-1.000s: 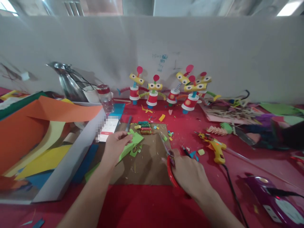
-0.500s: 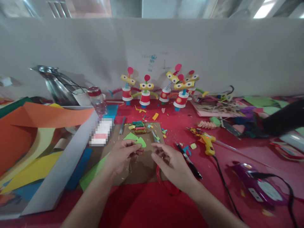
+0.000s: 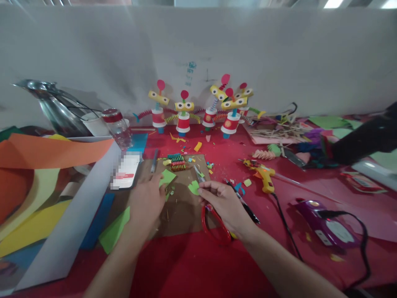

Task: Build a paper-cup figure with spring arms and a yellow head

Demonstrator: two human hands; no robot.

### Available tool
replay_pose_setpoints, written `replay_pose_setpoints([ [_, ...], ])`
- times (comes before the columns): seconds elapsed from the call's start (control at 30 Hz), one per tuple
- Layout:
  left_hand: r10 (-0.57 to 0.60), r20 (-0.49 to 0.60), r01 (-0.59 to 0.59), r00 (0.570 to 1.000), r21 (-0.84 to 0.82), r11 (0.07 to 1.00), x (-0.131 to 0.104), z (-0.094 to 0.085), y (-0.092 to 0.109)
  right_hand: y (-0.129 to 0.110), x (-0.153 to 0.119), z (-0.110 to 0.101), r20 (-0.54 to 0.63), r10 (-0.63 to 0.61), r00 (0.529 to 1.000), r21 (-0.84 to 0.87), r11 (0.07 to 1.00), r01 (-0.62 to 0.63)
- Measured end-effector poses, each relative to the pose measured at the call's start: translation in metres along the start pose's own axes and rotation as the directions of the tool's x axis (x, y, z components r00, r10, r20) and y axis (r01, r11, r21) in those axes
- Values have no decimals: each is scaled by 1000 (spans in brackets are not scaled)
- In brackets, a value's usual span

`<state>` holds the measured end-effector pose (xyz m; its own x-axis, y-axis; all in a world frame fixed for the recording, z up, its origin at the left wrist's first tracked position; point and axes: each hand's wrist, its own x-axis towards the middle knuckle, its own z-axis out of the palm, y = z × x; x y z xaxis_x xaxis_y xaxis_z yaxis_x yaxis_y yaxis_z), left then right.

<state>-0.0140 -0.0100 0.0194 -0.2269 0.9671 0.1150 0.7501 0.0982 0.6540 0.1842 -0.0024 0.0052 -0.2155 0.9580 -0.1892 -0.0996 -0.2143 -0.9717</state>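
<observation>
Cardboard mat (image 3: 182, 219), our landmark, lies before us with a hand over each side. Right hand (image 3: 225, 205), above the mat's right part: thumb and fingers pinch a small green cut piece (image 3: 194, 188) by its edge; most of the shape is uncovered, presumably so we can see its outline. Left hand (image 3: 147, 200), over the mat's left part: fingers loosely curled at a larger green paper (image 3: 167, 178); blur hides whether they grip it or only touch it.

Scissors (image 3: 223, 240) lie at the mat's right edge, blades pointing away, red handle beneath and beside the right hand, likely kept there for quick reuse. Black pen (image 3: 248, 211) just right of the mat, probably parked for the same reason. Folded paper springs (image 3: 178, 166) rest on the mat's far edge, apart from our hands.

Surface (image 3: 173, 265) is red, scattered with paper scraps beyond the mat and to its right. Left of the mat: a phone (image 3: 127, 171), then a white box (image 3: 71, 223) of coloured sheets. Well right of it: a yellow glue gun (image 3: 266, 178) and a purple device (image 3: 327, 223) with a black cable. Beyond the mat, five cup figures (image 3: 182, 120) stand before a plain grey wall (image 3: 124, 62).
</observation>
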Motion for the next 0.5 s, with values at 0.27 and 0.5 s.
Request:
replay_pose_setpoints([
  [0.27,-12,123,-34,992,368,929,13,2,-25,1,1,-2,-1,0,1000,26,1000,0],
  [0.5,-101,105,33,989,513,858,12,-24,-29,1,1,-3,11,-13,1000,30,999,12],
])
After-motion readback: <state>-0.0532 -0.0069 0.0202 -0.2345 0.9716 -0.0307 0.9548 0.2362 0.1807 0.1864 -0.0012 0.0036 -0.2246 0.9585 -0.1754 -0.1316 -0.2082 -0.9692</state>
